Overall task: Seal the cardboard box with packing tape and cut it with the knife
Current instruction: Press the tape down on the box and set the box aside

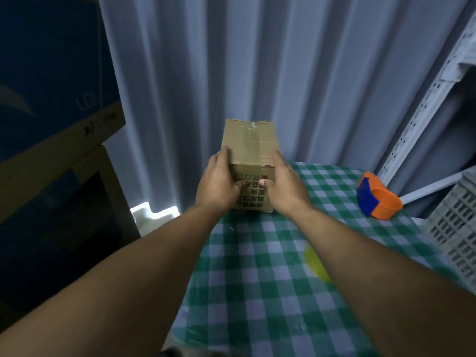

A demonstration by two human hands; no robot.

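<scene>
A small brown cardboard box (248,143) with printed characters on its near face sits at the far left corner of the checked table. Clear tape runs along the closed top flaps. My left hand (217,182) grips its left side, thumb on the near face. My right hand (284,184) grips its right side, thumb also pressed on the near face. An orange and blue tape dispenser (377,199) lies on the table to the right, apart from both hands. No knife can be made out.
The green and white checked tablecloth (260,266) covers the table. A yellow-green object (315,264) lies partly hidden under my right forearm. A grey slotted crate (456,228) stands at the right edge. Large boxes (51,99) stack on the left, a pale curtain (231,60) behind.
</scene>
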